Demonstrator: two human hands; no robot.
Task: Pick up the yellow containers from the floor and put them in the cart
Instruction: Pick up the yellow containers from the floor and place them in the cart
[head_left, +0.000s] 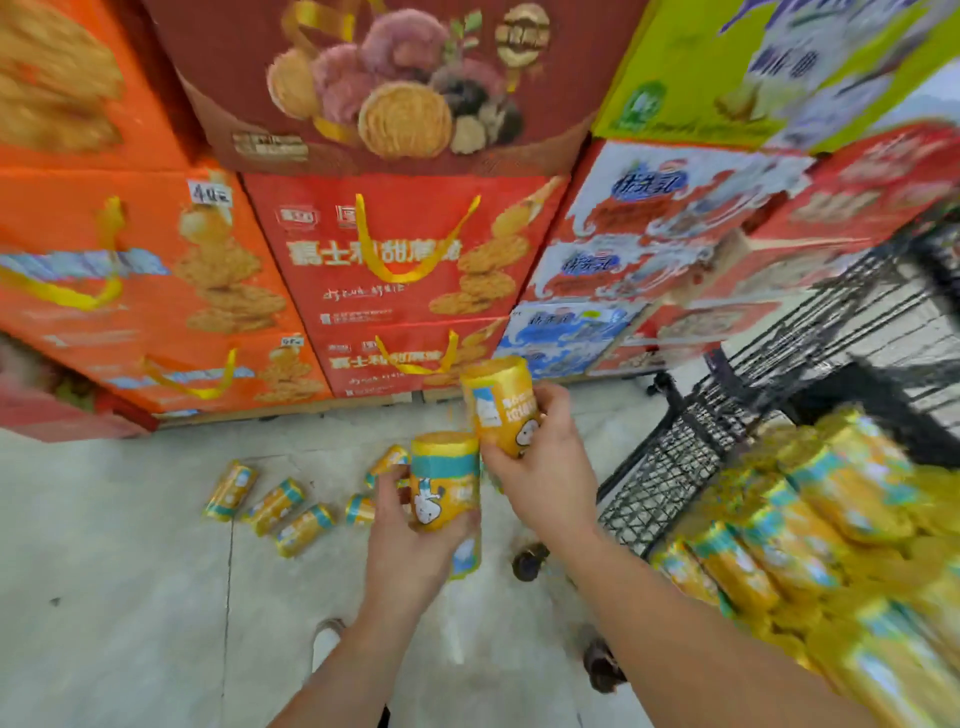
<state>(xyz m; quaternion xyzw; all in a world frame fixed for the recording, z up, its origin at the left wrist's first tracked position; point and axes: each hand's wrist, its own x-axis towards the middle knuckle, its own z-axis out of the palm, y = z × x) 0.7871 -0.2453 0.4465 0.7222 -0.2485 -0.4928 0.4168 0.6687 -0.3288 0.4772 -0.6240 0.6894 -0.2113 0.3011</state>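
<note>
My left hand (402, 545) grips an upright yellow container (445, 480) with a teal band and a cartoon animal on it. A second one seems to sit lower in the same hand. My right hand (545, 467) holds another yellow container (501, 402), tilted, just above and to the right of the first. Several more yellow containers (275, 506) lie on their sides on the grey floor to the left. The black wire cart (670, 467) stands at the right, with many yellow containers (810, 525) piled inside. Both hands hover left of the cart's wall.
Stacked orange and red gift boxes (405, 270) form a wall behind the floor containers. More red and blue boxes (649, 249) stand at the back right. The cart's castor wheels (530, 564) sit near my arms. My shoe tip (327, 639) shows below.
</note>
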